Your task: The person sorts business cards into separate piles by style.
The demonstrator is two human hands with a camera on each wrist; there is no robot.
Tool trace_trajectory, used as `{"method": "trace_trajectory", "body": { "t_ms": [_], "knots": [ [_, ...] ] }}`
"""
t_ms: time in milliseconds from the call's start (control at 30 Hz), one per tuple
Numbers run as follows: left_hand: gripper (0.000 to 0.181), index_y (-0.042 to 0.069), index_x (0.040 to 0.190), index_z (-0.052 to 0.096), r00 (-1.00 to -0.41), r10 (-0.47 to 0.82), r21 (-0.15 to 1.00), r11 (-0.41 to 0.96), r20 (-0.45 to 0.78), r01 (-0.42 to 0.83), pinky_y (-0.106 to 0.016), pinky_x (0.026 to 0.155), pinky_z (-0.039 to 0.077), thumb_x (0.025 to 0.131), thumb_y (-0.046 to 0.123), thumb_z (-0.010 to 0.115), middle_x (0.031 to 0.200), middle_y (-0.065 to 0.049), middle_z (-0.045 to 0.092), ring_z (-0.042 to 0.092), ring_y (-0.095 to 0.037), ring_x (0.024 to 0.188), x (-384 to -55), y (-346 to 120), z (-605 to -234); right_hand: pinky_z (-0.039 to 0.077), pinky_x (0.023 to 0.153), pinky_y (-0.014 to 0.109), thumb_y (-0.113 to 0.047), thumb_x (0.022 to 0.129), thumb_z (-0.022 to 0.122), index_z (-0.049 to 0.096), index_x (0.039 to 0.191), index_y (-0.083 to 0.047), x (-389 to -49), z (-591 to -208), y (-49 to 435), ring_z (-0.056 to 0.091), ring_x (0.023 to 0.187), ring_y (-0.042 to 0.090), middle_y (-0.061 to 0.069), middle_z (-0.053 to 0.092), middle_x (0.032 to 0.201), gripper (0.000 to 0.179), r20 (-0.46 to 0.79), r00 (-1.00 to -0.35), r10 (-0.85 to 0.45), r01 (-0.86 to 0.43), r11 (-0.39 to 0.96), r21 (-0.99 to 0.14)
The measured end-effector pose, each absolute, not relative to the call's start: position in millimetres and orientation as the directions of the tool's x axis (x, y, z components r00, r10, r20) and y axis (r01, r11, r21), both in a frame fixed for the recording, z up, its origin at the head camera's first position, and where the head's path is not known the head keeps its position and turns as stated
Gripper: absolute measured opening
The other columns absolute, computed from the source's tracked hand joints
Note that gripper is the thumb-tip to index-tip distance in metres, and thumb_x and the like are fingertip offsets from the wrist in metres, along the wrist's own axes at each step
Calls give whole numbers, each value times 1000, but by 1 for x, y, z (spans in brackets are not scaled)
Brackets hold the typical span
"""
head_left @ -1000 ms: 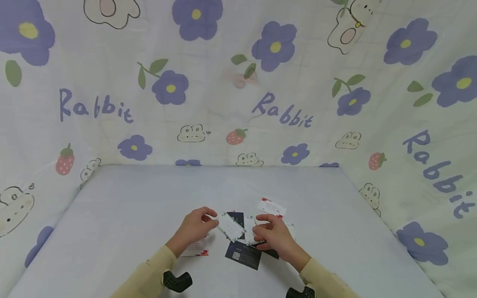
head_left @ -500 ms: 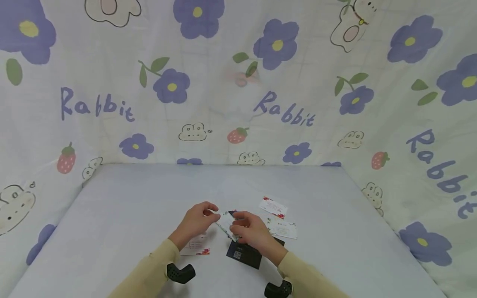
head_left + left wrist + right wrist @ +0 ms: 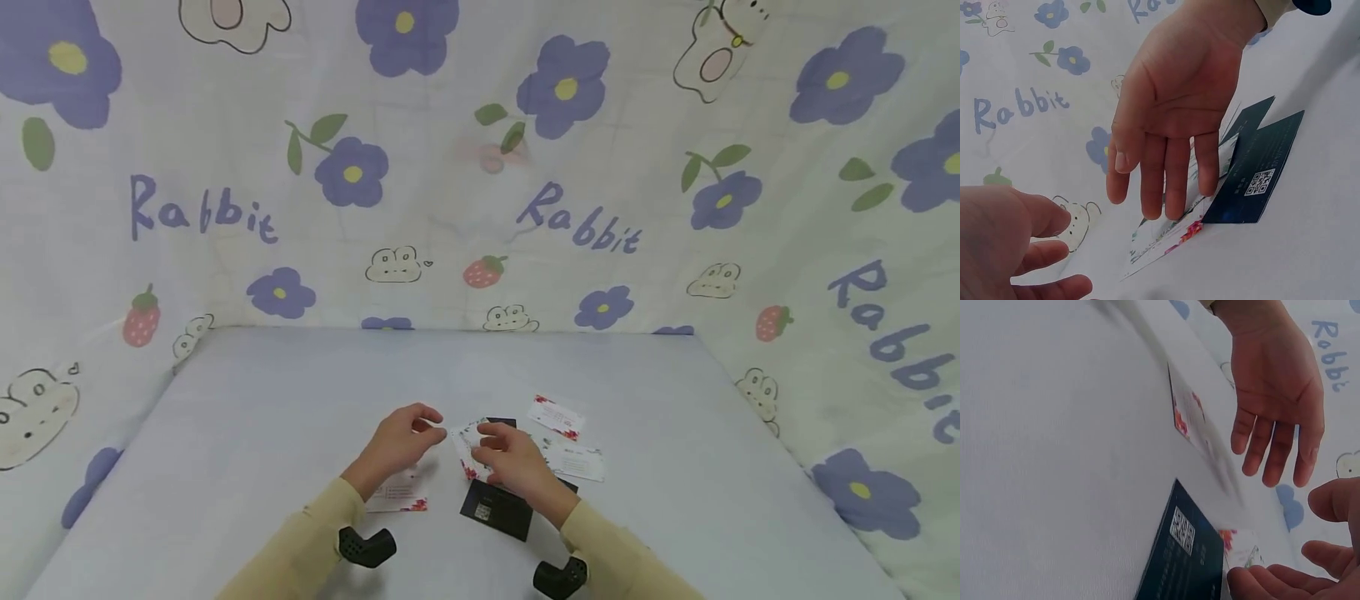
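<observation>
Bare-handed work over small printed cards, likely business cards. My left hand (image 3: 401,437) hovers left of the middle pile, its thumb and fingers spread and nothing between them. Over that pile is my right hand (image 3: 517,467), fingers loosely extended, thumb apart; in the left wrist view the right hand (image 3: 1175,112) shows no card pinched. Beneath its fingertips lie white cards (image 3: 467,450) with green leaves and red flowers, partly hidden. A dark card (image 3: 497,510) with a QR code lies just in front. Whether the right fingertips touch the pile, I cannot tell.
Another white card (image 3: 405,498) with red flowers lies below the left hand. Right of the pile are a leaf-patterned white card (image 3: 577,461) and a red-flowered card (image 3: 557,417). A white cloth covers the table (image 3: 300,375); a printed curtain (image 3: 435,208) stands behind.
The right hand has moved left over the middle pile. The left fingers, earlier at a leaf-patterned card's corner, are now apart from it. Red flowers now show at the pile's lower edge.
</observation>
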State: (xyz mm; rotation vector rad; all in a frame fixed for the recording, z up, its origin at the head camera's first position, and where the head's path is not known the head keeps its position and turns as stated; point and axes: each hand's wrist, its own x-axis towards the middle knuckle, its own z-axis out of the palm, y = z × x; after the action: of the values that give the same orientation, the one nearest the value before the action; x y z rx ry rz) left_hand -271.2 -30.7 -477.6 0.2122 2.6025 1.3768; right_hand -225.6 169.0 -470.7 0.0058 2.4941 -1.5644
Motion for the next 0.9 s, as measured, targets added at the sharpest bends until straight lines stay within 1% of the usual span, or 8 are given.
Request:
{"method": "trace_trajectory", "body": {
  "t_ms": [133,300,367,500,567,633,767,900],
  "knots": [
    [30,12,122,66,-964,242,829,558,-113,42,-32,73,57,97,29,67,117,-11,67,62,-19,87,-275,-21,-483,62,79,37,-20,99,64,55,143,-4,-228,-471,178,70,108,29,25,60,139,48,-172,-984,-45,131,468,-874],
    [31,12,122,66,-960,256,825,563,-113,53,-31,70,56,97,30,67,117,-10,68,61,-18,88,-279,-12,-485,60,70,33,-21,98,65,55,143,-4,-233,-472,191,70,97,24,26,61,138,48,-175,-985,11,159,477,-864],
    [31,12,122,66,-959,259,824,564,-111,57,-31,70,55,97,29,67,116,-10,68,61,-19,88,-280,-8,-484,60,69,33,-21,98,64,55,143,-4,-235,-472,197,70,97,25,26,60,138,49,-175,-984,27,166,477,-863],
    [31,11,122,66,-960,256,821,568,-113,55,-33,74,56,97,29,67,116,-11,68,60,-21,91,-285,-2,-485,61,71,35,-20,99,63,55,142,-3,-236,-470,206,70,105,30,26,61,137,47,-163,-985,65,174,468,-866],
    [31,12,122,66,-961,253,815,576,-115,54,-35,78,56,97,29,67,117,-11,68,61,-21,93,-288,1,-485,61,75,37,-19,98,63,54,142,-2,-234,-467,207,69,107,32,26,61,136,47,-168,-982,91,191,429,-883],
    [31,12,122,66,-962,249,810,584,-116,54,-37,83,57,97,30,67,117,-11,68,61,-22,96,-292,4,-486,62,82,39,-19,99,62,51,143,0,-228,-462,204,69,110,35,27,60,136,49,-207,-974,89,225,338,-914],
    [31,11,122,67,-965,237,793,606,-110,58,-41,89,57,97,30,67,118,-12,69,63,-24,101,-299,9,-484,57,97,45,-21,101,59,38,150,1,-212,-449,192,67,117,41,31,53,142,57,-329,-944,6,327,124,-937],
    [31,11,122,67,-965,235,784,618,-118,54,-41,89,57,97,30,66,119,-12,69,63,-24,102,-304,13,-483,50,107,51,-24,103,55,27,155,1,-203,-442,185,61,125,47,33,43,149,64,-394,-916,-71,391,49,-919]
  ]
}}
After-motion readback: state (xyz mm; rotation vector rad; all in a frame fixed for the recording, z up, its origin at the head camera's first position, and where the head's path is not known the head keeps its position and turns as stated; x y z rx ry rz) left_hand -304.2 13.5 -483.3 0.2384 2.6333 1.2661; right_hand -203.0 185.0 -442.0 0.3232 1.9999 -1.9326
